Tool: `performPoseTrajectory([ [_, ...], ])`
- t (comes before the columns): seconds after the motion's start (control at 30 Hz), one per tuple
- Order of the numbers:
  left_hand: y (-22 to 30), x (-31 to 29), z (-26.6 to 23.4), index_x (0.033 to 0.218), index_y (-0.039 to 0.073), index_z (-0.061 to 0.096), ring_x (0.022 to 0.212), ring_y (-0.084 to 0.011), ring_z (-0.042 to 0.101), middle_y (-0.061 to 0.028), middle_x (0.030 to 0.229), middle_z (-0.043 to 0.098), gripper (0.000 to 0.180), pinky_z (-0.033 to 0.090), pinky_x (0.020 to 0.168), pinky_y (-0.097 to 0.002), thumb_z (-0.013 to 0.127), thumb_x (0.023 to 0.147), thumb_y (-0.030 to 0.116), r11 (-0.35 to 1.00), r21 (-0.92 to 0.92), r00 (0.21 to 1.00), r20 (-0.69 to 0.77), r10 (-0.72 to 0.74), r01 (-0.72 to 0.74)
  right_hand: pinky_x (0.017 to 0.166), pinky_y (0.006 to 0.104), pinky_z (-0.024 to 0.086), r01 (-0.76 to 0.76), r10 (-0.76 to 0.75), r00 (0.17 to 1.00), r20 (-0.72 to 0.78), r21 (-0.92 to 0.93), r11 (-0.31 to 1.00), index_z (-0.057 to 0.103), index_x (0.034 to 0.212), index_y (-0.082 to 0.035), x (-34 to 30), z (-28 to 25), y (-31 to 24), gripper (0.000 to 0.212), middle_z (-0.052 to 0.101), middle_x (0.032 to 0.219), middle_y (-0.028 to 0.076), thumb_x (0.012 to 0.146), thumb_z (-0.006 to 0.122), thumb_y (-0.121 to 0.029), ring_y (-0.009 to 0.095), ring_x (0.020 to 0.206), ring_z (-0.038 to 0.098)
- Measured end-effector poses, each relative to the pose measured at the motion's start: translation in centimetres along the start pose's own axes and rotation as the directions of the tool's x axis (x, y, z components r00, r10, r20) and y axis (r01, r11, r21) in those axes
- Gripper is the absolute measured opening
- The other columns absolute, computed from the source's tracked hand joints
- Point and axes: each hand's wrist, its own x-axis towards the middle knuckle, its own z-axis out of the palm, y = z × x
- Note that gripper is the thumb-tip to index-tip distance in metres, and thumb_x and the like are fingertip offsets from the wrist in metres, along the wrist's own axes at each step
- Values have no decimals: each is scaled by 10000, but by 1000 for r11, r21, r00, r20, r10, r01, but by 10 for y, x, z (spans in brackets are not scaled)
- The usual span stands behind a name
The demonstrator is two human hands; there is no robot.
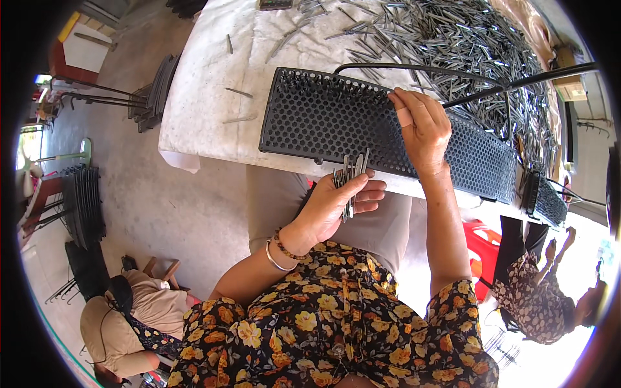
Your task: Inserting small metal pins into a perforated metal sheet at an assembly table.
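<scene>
in the head view, we find the left hand (336, 204) just off the near edge of the table, palm turned up. its thumb is closed over a small bundle of metal strips (351, 169), which stand fanned out above the grip; the outer fingers are curled loosely and a little apart. a beaded bracelet (282, 244) and a bangle (278, 260) are on that wrist.

we note the right hand (424, 126) over the black perforated panel (330, 123), its fingers drawn together and its tips at the panel's far edge. one finger carries a plaster (405, 118). we cannot tell whether a strip is pinched there.

the panel lies lengthwise along the near side of the white tablecloth (213, 84), with dark pieces crowding the holes at its far left edge. a black rod frame (414, 66) runs on its far side.

we record a large heap of strips (466, 42) at far right and a few loose strips (239, 92) on the cloth, left of the panel. one co-worker (540, 297) is at right, near a red stool (479, 249); another (139, 304) is at near left. stacked black panels (84, 204) stand at left.
</scene>
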Motion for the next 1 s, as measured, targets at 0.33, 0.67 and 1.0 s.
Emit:
performPoseTrajectory([
  [0.33, -2, 1, -2, 1144, -24, 546, 952, -235, 648, -174, 1061, 640, 320, 553, 779, -328, 571, 929, 212, 1000, -10, 1000, 9, 25, -25, 615, 322, 476, 38, -38, 999, 16, -38, 999, 674, 900, -58, 3, 0, -3, 182, 652, 817, 47, 732, 741, -83, 223, 687, 607],
  [0.67, -2, 0, -3, 1147, -15, 541, 966, -231, 643, -167, 1062, 639, 312, 551, 785, -325, 557, 938, 216, 1000, -6, 1000, 17, 19, -19, 642, 326, 479, 22, -22, 993, 117, -3, 1000, 683, 908, -61, -7, 6, -3, 188, 652, 816, 58, 734, 735, -109, 237, 707, 612],
  [1.0, 4, -3, 3, 1154, 4, 548, 977, -214, 637, -143, 1082, 638, 289, 547, 789, -322, 539, 948, 207, 993, 49, 992, 76, 103, -107, 607, 235, 486, -809, 507, 554, 660, 283, 515, 683, 976, -10, -11, -38, -48, 172, 679, 826, 76, 837, 678, -111, 94, 692, 611],
])
